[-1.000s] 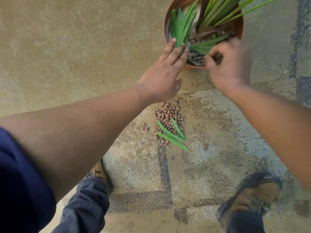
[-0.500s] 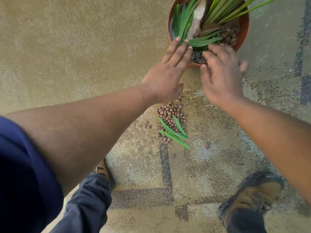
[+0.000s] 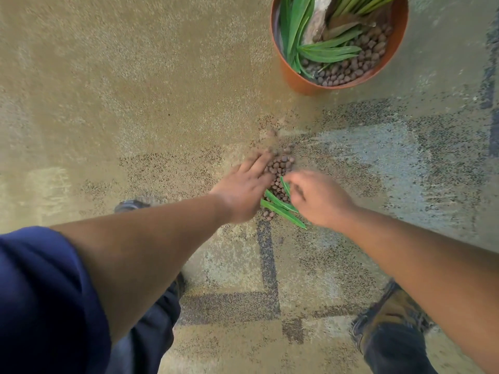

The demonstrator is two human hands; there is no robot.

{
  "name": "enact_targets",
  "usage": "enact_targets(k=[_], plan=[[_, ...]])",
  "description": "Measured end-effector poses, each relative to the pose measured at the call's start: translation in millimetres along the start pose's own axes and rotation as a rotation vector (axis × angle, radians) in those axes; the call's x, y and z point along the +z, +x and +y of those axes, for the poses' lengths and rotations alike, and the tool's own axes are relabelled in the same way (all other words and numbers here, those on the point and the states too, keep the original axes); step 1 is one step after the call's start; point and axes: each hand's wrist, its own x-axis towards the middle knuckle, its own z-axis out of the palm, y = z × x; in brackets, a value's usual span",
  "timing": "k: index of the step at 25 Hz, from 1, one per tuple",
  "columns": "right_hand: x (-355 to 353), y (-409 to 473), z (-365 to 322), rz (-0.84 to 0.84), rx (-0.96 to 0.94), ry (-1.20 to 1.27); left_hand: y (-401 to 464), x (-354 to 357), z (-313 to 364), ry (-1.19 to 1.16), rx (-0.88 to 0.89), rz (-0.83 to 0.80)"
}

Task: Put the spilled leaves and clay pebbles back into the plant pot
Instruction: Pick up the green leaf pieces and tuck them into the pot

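A: Floor (image 3: pixel 135 90): speckled tan surface, fills the frame. Pot (image 3: pixel 302 85): orange, upright, upper right, holding plant blades, loose leaves and pebbles. Shoes and trouser legs along the bottom edge.

B: Change against the two earlier frames?

A: Both hands were at the pot's near rim, the left flat against it, the right curled over the pebbles inside. Now both are down at the spill, centre frame, well apart from the pot. The pile looks about the same as before.

B: Reading for the task?

A: Judgement: one delivery finished, next pickup starting. Part of the spill remains, so the task is well short of done.

B: Where is the remainder?

A: Pebbles (image 3: pixel 280 168) in a small heap just above centre, a few strays beyond its upper edge. Leaves (image 3: pixel 280 209), three visible, lie across the heap's lower end, the longest pointing lower right.

B: Left hand?

A: Left hand (image 3: pixel 243 190): palm down, fingers (image 3: pixel 259 163) straight and together, laid along the heap's left side, touching it. Flat and open, gripping nothing. Blurred at the tips.

B: Right hand?

A: Right hand (image 3: pixel 318 198): on the heap's right side, fingers curled inward toward a leaf tip and the pebbles. Partly closed. Motion blur; cannot tell whether anything is pinched.

B: Pose overall?

A: Arms extended forward and down, the hands bracketing the heap, apparently set to scoop it together.
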Motion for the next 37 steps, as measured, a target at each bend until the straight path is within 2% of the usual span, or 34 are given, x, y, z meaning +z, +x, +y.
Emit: enact_targets(k=[2, 5, 11, 15, 19, 21, 24, 28, 33, 37], plan=[[23.3, -4.2, 0.4, -0.231, 0.114, -0.011, -12.7, 18.8, 6.2, -0.023, -0.007, -0.151], [47.3, -8.2, 0.7, -0.362, 0.206, -0.070, -18.3, 35.7, 18.0, 0.013, 0.015, -0.233], [54.0, -14.4, -1.9, -0.291, 0.169, -0.052, -11.7, 41.6, 32.9, 0.128, -0.003, -0.283], [45.3, -22.2, 1.4, -0.252, 0.116, -0.031, -9.9, 38.1, 32.1, 0.185, 0.051, -0.276], [37.4, -29.1, 3.3, -0.094, 0.095, -0.026, -11.0, 32.0, 28.7, 0.139, 0.085, -0.203], [32.8, -29.9, 3.7, -0.005, 0.143, 0.043, -13.6, 27.6, 25.7, 0.033, 0.080, -0.096], [21.2, -28.8, 3.9, 0.079, 0.358, 0.314, -16.2, 18.0, 16.7, -0.113, 0.054, 0.066], [5.3, -25.6, 4.6, 0.206, 0.563, 0.626, -14.7, 0.2, 6.9, -0.230, -0.047, 0.120], [-14.9, -8.0, -3.9, 0.351, 0.645, 0.941, 0.8, -25.7, 3.8, -1.021, -0.594, 0.150], [-41.0, 7.5, -5.4, 0.417, 0.606, 1.215, 12.4, -57.5, 1.1, -1.413, -0.689, 0.224]])
